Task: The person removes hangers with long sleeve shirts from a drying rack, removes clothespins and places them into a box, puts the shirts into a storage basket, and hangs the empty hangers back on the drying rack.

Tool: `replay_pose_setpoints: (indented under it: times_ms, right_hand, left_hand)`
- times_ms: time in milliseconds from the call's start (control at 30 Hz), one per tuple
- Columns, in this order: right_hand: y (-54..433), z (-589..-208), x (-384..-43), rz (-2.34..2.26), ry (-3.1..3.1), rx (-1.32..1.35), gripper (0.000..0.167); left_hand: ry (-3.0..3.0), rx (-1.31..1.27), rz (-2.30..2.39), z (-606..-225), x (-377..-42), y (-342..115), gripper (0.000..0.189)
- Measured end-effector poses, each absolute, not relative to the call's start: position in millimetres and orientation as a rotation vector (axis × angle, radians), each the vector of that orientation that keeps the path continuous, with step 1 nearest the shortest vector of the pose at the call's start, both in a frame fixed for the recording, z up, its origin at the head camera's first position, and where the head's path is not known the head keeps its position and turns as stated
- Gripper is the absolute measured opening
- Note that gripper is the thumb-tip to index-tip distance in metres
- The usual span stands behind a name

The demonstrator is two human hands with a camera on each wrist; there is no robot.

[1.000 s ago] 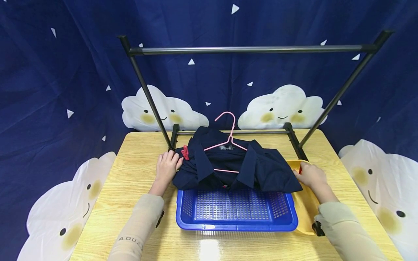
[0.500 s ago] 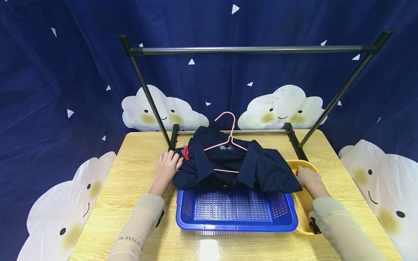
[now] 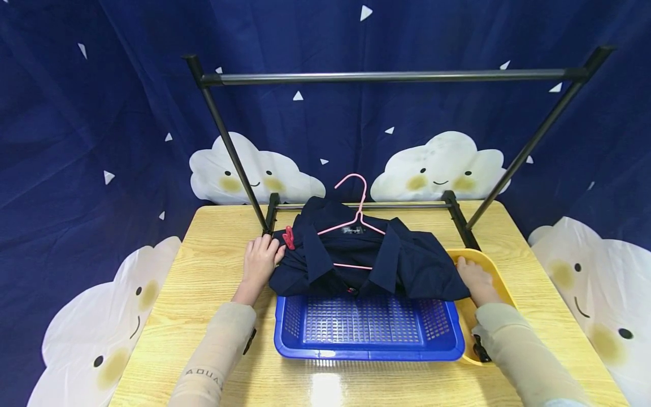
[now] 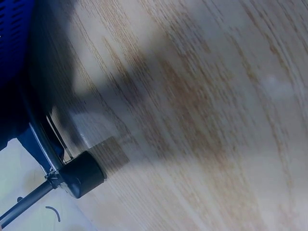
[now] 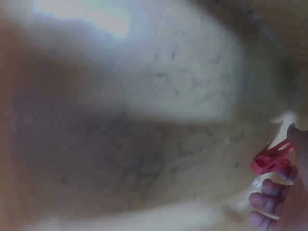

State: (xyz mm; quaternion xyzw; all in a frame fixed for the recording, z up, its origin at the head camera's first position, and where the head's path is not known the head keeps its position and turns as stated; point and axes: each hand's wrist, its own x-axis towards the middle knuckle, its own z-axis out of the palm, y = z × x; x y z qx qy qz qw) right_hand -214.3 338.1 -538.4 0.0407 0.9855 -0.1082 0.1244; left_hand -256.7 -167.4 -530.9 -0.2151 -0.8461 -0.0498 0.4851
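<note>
A dark navy collared shirt (image 3: 407,271) lies across the back of a blue perforated basket (image 3: 368,355), a pink hanger (image 3: 360,215) inside its collar. One red clothespin (image 3: 288,238) is clipped near the shirt's left shoulder. My left hand (image 3: 260,261) grips the shirt's left edge by the rack's foot; its fingertips are partly hidden. Reaching into the yellow basin (image 3: 502,287) on the right is my right hand (image 3: 474,278). In the right wrist view, thumb and finger pinch another red clothespin (image 5: 270,161), while the other fingers are curled.
A black metal rack (image 3: 391,77) stands behind the shirt, its uprights rising on both sides and its feet on the wooden table (image 3: 203,260). A dark blue curtain (image 3: 325,34) with cloud faces surrounds the table. The basin sits partly behind the basket's right side.
My right hand has moved left and a little lower within the yellow basin, toward the shirt's right sleeve. My left hand, the shirt and the hanger have stayed put.
</note>
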Motion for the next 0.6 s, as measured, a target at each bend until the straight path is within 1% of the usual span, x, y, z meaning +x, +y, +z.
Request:
replay_pose_setpoints:
  times_ms: [267,600]
  right_hand:
    - [336.2,-538.2,-211.4,-0.329,2.817,0.156,0.034]
    - [334.1,-535.7,-208.9,-0.349,2.781,0.197,0.03]
  left_hand:
    - [-2.067,-0.538,-0.129,-530.2,-254.8,-166.5,0.027]
    - [-2.07,-0.532,-0.135,-531.2,-255.7,-166.1,0.031]
